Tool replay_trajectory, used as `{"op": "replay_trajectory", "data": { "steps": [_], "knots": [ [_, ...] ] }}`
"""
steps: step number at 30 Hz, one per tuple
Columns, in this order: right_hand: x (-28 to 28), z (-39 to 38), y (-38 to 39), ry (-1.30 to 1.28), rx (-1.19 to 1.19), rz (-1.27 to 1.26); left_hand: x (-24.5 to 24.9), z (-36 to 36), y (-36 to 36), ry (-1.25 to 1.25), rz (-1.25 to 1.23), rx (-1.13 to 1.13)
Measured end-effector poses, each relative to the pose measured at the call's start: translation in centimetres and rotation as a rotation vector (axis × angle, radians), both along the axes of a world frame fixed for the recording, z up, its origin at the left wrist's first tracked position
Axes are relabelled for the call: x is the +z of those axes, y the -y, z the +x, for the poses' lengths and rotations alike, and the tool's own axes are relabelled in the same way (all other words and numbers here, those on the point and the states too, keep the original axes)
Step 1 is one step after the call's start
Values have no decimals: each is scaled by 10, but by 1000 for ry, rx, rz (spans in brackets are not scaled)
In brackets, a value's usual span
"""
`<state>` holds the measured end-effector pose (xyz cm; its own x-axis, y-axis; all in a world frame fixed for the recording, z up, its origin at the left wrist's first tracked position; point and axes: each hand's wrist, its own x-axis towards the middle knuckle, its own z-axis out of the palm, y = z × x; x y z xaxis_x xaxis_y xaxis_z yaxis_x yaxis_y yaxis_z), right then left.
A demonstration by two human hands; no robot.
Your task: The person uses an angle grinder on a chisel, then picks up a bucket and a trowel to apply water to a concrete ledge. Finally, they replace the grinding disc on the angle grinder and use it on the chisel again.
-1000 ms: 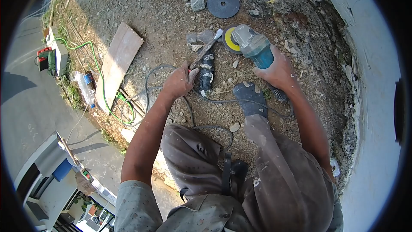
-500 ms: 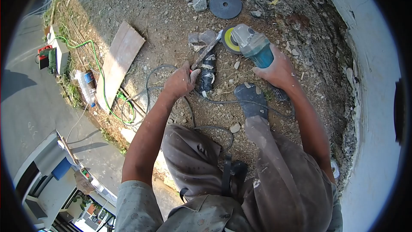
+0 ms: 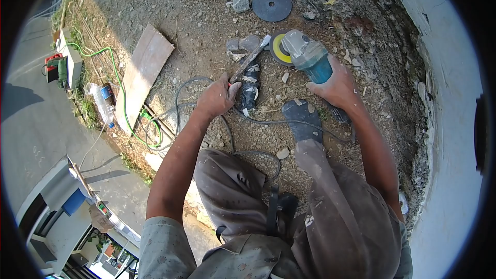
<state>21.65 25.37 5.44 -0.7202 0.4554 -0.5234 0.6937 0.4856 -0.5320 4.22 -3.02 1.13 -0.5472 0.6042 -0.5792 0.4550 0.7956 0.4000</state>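
Note:
My left hand (image 3: 219,97) is closed round the lower end of a chisel (image 3: 250,60), whose pale flat tip points up and right. In my right hand (image 3: 338,83) is a teal angle grinder (image 3: 311,57) with a yellow-centred disc (image 3: 280,48). The disc's left edge is close to the chisel tip; whether they touch I cannot tell. Beneath the chisel a dark taped object (image 3: 250,87) lies on the dirt. A loose dark disc (image 3: 272,4) lies flat farther ahead.
A wooden board (image 3: 144,75) lies to the left, beside a green cable (image 3: 116,70) and a plastic bottle (image 3: 99,104). A grey cord (image 3: 268,122) crosses the ground by my foot (image 3: 302,120). Stones (image 3: 241,0) lie ahead; a white wall (image 3: 454,124) stands right.
The grinder and my right hand have moved slightly to the right, and the chisel's tip has shifted slightly right. My left hand stays in about the same place.

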Motion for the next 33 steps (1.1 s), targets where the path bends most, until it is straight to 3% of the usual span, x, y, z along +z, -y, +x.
{"op": "replay_trajectory", "data": {
  "steps": [18,24,30,33],
  "knots": [
    [-9,8,2,-56,-15,41,0,-1,0,10,21,15],
    [-7,-3,0,103,-5,-55,-1,0,0,-1,13,1],
    [-11,16,4,5,-52,116,-4,-1,2,4,20,6],
    [0,6,1,64,-56,-21,-3,0,2,4,23,8]
  ]
}}
